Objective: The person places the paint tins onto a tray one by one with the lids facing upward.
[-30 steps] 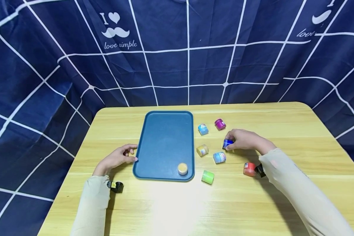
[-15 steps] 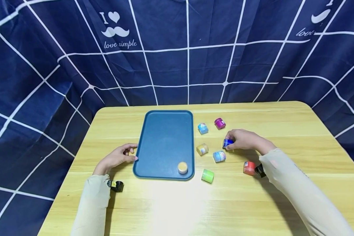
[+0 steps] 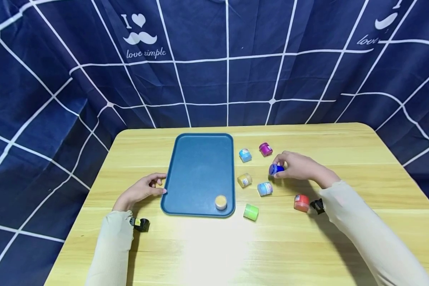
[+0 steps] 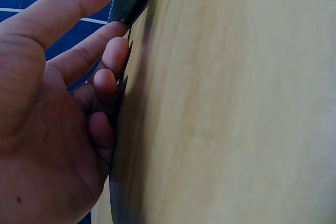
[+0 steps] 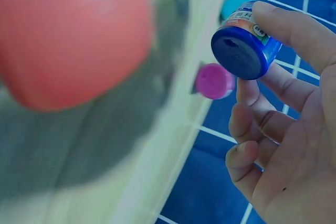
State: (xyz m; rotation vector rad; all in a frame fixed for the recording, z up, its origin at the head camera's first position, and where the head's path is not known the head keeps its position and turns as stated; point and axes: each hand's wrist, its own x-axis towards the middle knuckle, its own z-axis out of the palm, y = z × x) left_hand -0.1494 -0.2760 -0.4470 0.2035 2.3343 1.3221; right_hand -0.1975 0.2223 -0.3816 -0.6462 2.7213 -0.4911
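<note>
My right hand [image 3: 300,167] pinches a dark blue paint jar [image 3: 276,169] between thumb and fingers; the right wrist view shows the jar [image 5: 239,53] tilted, its base toward the camera. My left hand [image 3: 140,191] touches the left rim of a blue tray [image 3: 200,167] with thumb and index fingertips, the other fingers loosely bent, as the left wrist view also shows. A jar with a tan top [image 3: 221,202] stands in the tray's near right corner. Beside the right hand lie a light blue jar [image 3: 265,188] and a red jar [image 3: 302,203].
Right of the tray lie another light blue jar [image 3: 245,155], a purple jar [image 3: 265,149], a yellowish jar [image 3: 244,180] and a green jar [image 3: 251,212]. All are on a wooden table [image 3: 214,250]. A dark blue curtain [image 3: 200,79] hangs behind it.
My right hand has lifted the dark blue paint jar slightly off the table. The left hand has stayed at the tray's rim.
</note>
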